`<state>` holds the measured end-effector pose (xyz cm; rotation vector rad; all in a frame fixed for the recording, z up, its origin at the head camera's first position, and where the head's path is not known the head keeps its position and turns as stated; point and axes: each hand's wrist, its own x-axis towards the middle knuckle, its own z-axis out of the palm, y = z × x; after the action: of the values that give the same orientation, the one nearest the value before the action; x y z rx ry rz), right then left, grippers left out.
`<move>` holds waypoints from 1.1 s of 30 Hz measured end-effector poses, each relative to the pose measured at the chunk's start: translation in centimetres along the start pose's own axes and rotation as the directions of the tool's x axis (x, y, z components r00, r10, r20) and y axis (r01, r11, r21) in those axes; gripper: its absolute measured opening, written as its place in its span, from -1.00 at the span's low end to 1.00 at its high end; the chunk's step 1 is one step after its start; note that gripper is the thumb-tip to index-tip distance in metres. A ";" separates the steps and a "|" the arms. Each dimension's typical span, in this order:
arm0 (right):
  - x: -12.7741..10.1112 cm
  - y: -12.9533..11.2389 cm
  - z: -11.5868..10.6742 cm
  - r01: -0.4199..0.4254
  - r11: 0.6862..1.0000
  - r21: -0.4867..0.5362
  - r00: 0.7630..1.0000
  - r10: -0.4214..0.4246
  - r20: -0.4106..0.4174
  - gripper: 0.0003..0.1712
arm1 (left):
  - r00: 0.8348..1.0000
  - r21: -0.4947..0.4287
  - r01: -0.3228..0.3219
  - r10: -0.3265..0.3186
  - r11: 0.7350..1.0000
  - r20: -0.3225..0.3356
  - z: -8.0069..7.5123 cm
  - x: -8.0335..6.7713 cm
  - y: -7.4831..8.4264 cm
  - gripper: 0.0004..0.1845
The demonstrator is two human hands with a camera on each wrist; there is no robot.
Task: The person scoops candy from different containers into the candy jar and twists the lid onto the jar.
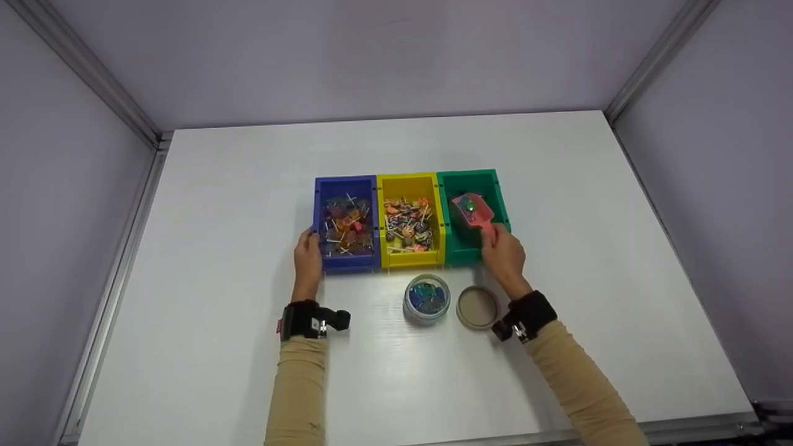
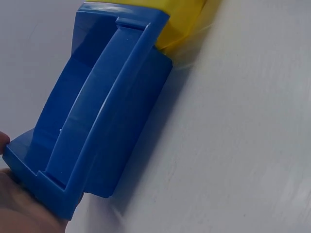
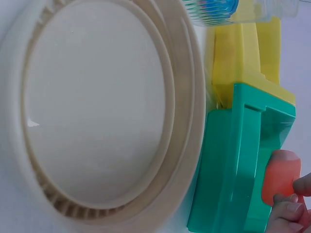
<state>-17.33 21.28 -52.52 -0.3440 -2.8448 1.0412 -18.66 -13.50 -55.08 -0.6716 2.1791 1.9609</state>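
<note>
My right hand (image 1: 505, 255) grips the handle of a pink scoop (image 1: 476, 215). A few shiny wrapped candies (image 1: 471, 207) lie in the scoop, one of them green. The scoop is over the green bin (image 1: 466, 255), its handle across the bin's front right corner. At the far left of the row, my left hand (image 1: 308, 263) holds the side of the blue bin (image 2: 104, 102) near its front corner. That bin contains wrapped lollipops (image 1: 348, 226). Between the two stands the yellow bin (image 1: 411, 260), with striped lollipops (image 1: 409, 226) inside.
In front of the bins stands a clear jar (image 1: 422, 319) with blue and green shiny candies. Its round beige lid (image 1: 477, 308) lies beside it, hollow side up, close to my right wrist. Pale walls bound the white table (image 1: 217, 297) at the back and sides.
</note>
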 end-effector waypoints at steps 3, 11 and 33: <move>-0.4 0.2 -0.3 0.010 0.999 0.039 1.000 -0.010 -0.007 -0.64 | 1.000 -0.015 0.016 -0.016 1.000 0.008 0.0 0.1 0.0 -0.47; -1.5 0.4 -1.2 0.049 0.995 0.089 0.998 -0.045 -0.053 -0.67 | 1.000 -0.047 0.012 -0.012 0.999 0.007 0.1 -0.1 -0.4 -0.45; -3.0 1.5 -4.1 0.191 0.978 0.087 0.982 -0.190 -0.014 -0.74 | 0.997 -0.047 -0.077 0.077 0.996 -0.004 0.1 -0.3 -0.6 -0.47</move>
<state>-13.45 24.23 -50.39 -0.0650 -2.7489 1.1184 -18.14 -13.40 -55.51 -0.6056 2.1982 2.0558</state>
